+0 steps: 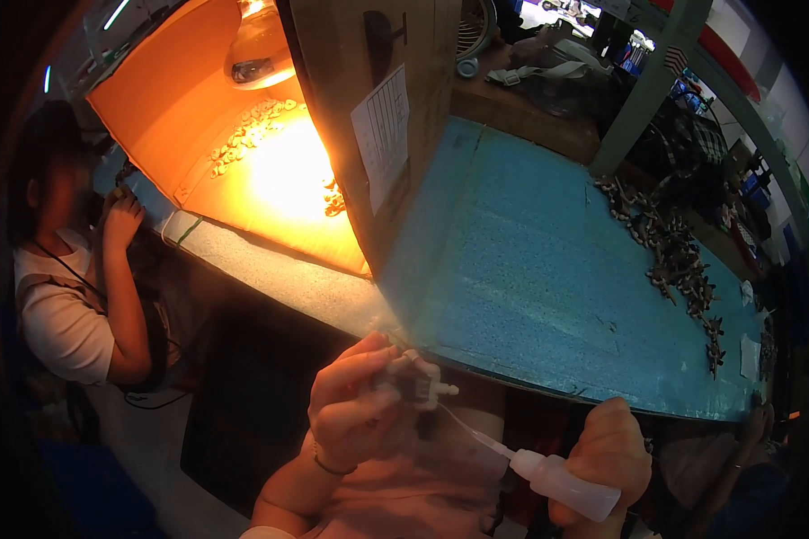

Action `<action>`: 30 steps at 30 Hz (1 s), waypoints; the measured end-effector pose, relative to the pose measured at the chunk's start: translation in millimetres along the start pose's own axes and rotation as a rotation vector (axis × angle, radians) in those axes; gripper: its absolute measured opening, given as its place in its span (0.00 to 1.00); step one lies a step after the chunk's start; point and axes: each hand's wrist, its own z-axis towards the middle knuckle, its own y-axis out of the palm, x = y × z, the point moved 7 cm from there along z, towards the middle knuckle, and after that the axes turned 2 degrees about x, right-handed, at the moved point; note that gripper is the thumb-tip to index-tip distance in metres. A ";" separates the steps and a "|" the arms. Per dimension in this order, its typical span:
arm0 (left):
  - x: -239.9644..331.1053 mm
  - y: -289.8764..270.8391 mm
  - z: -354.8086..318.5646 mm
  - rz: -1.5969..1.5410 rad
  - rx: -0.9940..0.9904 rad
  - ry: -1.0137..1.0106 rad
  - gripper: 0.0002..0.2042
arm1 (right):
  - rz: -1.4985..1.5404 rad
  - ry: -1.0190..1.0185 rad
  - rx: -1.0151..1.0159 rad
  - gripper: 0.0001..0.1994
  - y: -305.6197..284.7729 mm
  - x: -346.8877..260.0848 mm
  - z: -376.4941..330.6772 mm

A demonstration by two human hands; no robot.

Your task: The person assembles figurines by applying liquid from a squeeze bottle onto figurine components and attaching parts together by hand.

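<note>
Between the fingertips of my left hand [346,413] is a small pale, translucent plastic part [424,388] with a short peg sticking out on its right side. My right hand [609,454] is wrapped round a white squeeze bottle [566,485], tilted with its tip up and to the left. From its cap a thin, clear nozzle tube [472,431] runs toward the plastic part; I cannot tell whether its end touches. Both hands are in front of the table's near edge, above my lap.
A glowing heat lamp [259,54] hangs in an open cardboard box [153,108] over several small parts [247,135]. Many brown branching pieces [674,251] lie along the right of the blue tabletop [512,251]. A co-worker [81,296] sits at left; another person's arm [737,458] shows at right.
</note>
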 end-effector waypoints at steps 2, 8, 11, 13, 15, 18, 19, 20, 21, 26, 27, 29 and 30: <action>0.2 1.0 -0.3 -0.035 -0.012 -0.032 0.22 | 0.013 0.027 0.009 0.19 -0.9 0.1 -1.1; -13.9 5.8 -4.0 -0.371 0.042 -0.281 0.22 | 0.058 0.072 0.111 0.21 -0.4 8.1 -10.7; -18.6 6.6 -7.0 -0.505 0.064 -0.316 0.22 | 0.053 0.081 0.158 0.21 -1.0 9.1 -10.1; -21.1 7.9 -8.7 -0.564 0.073 -0.360 0.22 | 0.058 0.072 0.160 0.21 -1.4 9.0 -9.2; -21.6 8.9 -9.1 -0.585 0.078 -0.375 0.22 | 0.022 0.129 0.040 0.20 1.8 11.6 -8.6; -21.6 8.5 -8.6 -0.618 0.085 -0.407 0.21 | -0.026 0.171 -0.076 0.19 3.2 10.1 -7.6; -21.6 8.2 -8.5 -0.632 0.086 -0.424 0.20 | -0.023 0.171 -0.077 0.19 2.9 9.0 -6.6; -21.4 8.9 -8.4 -0.632 0.087 -0.424 0.20 | -0.031 0.168 -0.092 0.19 3.9 8.5 -6.5; -21.9 10.5 -8.8 -0.658 0.088 -0.443 0.20 | -0.038 0.166 -0.108 0.19 5.1 8.4 -6.6; -25.0 12.5 -12.2 -0.719 0.101 -0.515 0.19 | 0.009 0.166 -0.017 0.20 3.6 10.9 -5.9; -25.4 12.8 -12.9 -0.734 0.093 -0.535 0.19 | 0.007 0.130 -0.018 0.21 4.0 9.9 -4.3; -25.6 13.5 -12.8 -0.748 0.085 -0.555 0.19 | 0.019 0.135 0.028 0.23 6.3 12.4 -1.6; -24.9 14.2 -11.6 -0.767 0.083 -0.553 0.19 | 0.030 0.141 0.073 0.24 5.4 13.8 -1.6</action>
